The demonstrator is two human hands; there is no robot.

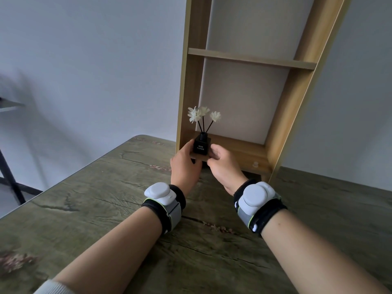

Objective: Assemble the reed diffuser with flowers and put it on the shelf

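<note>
A small black square diffuser bottle (202,146) labelled "REED FLOWER" stands upright at the front left of the wooden shelf's bottom board (239,148). Three black reeds topped with white flowers (202,114) stick out of its neck. My left hand (185,164) touches the bottle's left side with thumb and fingers. My right hand (222,164) grips its right side, fingers curled. Both wrists carry grey-white bands.
The wooden shelf unit (297,85) stands on a green-brown wood-grain table (106,209), with a higher board (250,58) above. A small white knob (255,164) sits on the shelf's lower front. A black-legged stand (10,177) is at the far left.
</note>
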